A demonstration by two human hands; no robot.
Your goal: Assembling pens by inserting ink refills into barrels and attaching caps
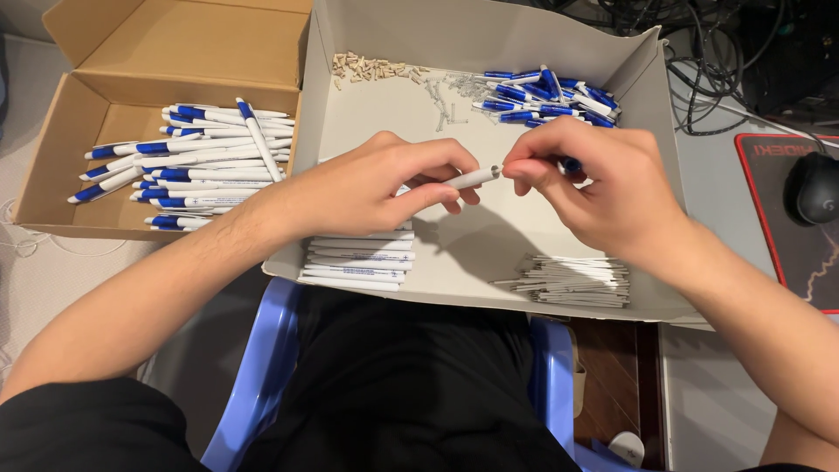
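Grey floor, blue plastic chair [262, 367], cables [708, 61] and a black mouse [817, 185] at right. On the lap, a shallow white tray [489, 236] with beige tips [371, 66], springs [446, 96], blue caps [551, 96], white barrels [358, 262], refills [577, 281]. Beside it, a cardboard box [61, 149] of finished pens [192, 157]. Above the tray, left hand [367, 188] pinching a white pen barrel [472, 178]; right hand [594, 188] fingertips pressed at its open end, over a blue part.

Bare forearms, black sleeves, black trousers.
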